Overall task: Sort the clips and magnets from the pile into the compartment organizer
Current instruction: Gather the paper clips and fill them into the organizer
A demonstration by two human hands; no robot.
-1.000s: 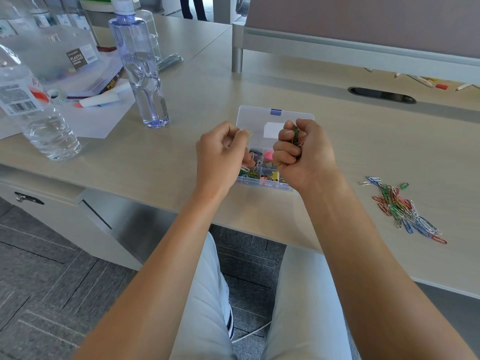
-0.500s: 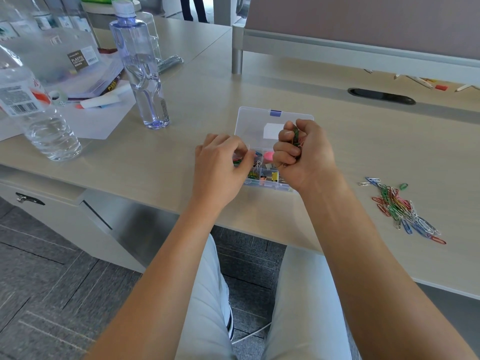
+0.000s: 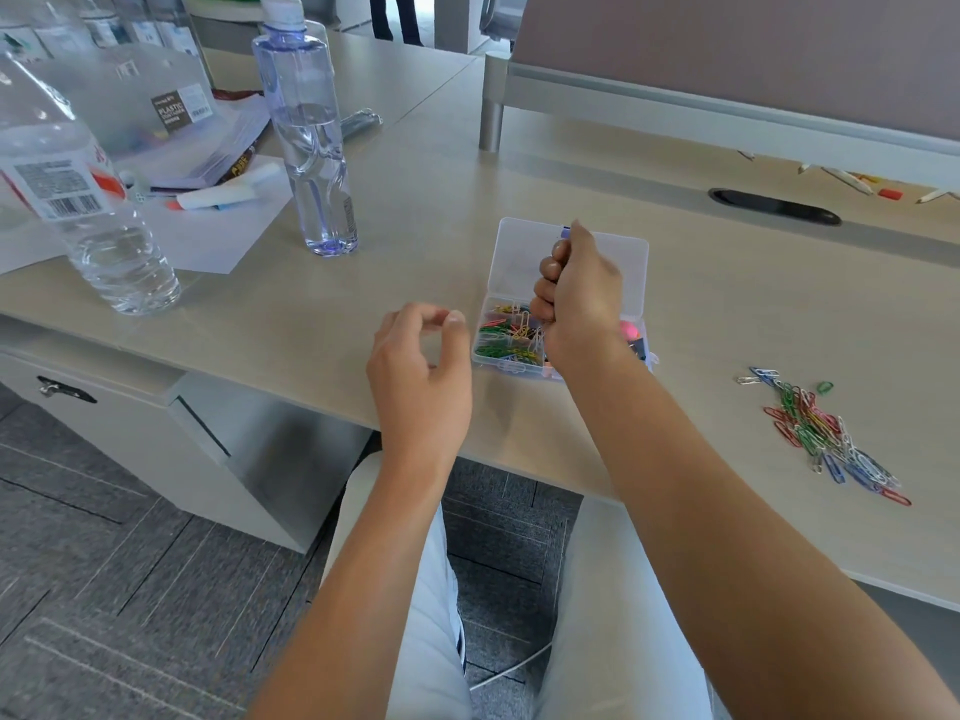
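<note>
Guessing halfway: organizer (image 3: 631,257) holds many clips, pile (image 3: 823,433) remains on bench (image 3: 415,226); right hand (image 3: 582,298) fisted, contents unclear, left hand (image 3: 421,371) loosely curled, empty.

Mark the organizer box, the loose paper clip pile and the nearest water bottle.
organizer box (image 3: 631,262), head view, bare part of open lid
paper clip pile (image 3: 815,433), head view, middle of heap
water bottle (image 3: 117,252), head view, lower body

The organizer (image 3: 571,298) is a small clear plastic box lying flat near the front edge of the desk (image 3: 415,226), its hinged lid open and folded back on the far side. Its near-left compartment holds mixed coloured paper clips (image 3: 506,332); a pink item shows in a right-hand compartment, its kind unclear. The pile (image 3: 826,433) of loose coloured paper clips lies on the desk well to the right of the organizer, spread in a diagonal streak.
</note>
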